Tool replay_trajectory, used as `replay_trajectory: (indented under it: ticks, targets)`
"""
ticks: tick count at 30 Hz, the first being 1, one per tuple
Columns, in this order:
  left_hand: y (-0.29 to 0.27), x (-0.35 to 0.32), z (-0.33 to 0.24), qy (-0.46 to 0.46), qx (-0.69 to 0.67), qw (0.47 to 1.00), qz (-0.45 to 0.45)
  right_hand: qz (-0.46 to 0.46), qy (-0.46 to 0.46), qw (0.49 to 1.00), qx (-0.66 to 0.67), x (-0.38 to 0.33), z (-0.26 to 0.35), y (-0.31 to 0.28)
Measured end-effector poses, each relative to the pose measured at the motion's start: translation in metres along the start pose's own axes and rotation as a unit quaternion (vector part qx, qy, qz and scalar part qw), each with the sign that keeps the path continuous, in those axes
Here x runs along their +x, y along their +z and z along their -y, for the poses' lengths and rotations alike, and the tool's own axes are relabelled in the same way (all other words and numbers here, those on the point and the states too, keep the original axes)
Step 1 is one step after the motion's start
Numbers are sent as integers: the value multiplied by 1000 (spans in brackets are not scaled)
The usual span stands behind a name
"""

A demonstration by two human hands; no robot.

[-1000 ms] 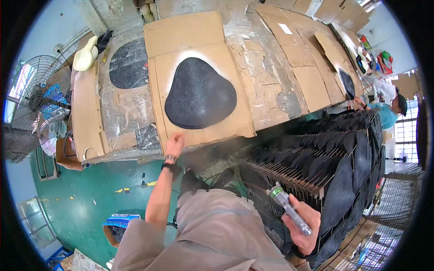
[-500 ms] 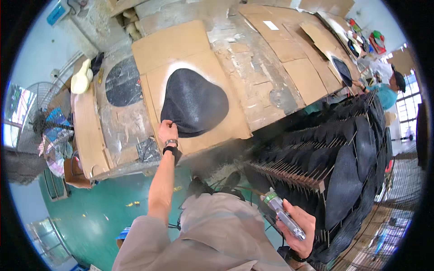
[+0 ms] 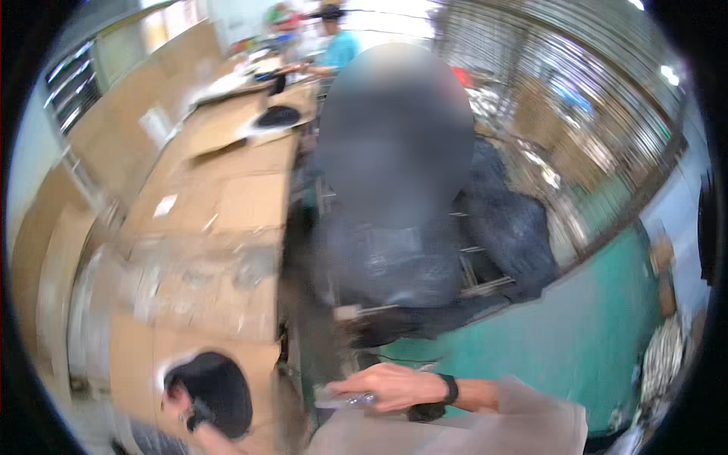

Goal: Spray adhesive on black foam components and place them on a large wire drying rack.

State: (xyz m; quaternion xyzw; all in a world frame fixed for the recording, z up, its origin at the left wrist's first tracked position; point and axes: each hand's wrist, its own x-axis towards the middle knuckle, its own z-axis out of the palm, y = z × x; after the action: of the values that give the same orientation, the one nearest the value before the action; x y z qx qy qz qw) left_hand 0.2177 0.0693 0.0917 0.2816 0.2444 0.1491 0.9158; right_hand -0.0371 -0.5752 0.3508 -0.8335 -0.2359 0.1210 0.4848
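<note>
On cardboard at the lower left lies a rounded black piece of sheet material point(image 3: 220, 390), with whitish overspray around its far edge. My left hand point(image 3: 177, 400) is at the left edge of this piece; motion blur smears its fingers, so their grip cannot be told. Near my body, my right hand point(image 3: 394, 385) is closed round a metal spray gun point(image 3: 356, 400), whose nozzle end points left and is blurred. Dark sheets point(image 3: 387, 262) hang on a rack ahead of me, their upper part hidden by a large blurred dark patch.
A long cardboard-covered table point(image 3: 220, 265) runs away on the left. At its far end a co-worker in a teal top point(image 3: 340, 51) stands by another black piece point(image 3: 278, 116). Green floor point(image 3: 531, 341) lies to the right, beside a mesh partition point(image 3: 607, 98).
My view has swung to the right, bringing the rack to the centre. My left hand has shifted along the black piece's edge; my right hand still holds the spray gun, now pointing left.
</note>
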Motion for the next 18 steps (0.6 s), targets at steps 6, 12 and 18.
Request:
replay_trajectory:
  ticks: [6,12,18]
  targets:
    - [143,24,-4,74,-30,997,2,-60,50,997,-8,-22,-8,2]
    - [259,-41,-20,177,40,980,87,-115,85,990,-14,-26,0,-7]
    - [267,-120,-22,178,44,976,120,-65,140,988,-22,-19,-7,6]
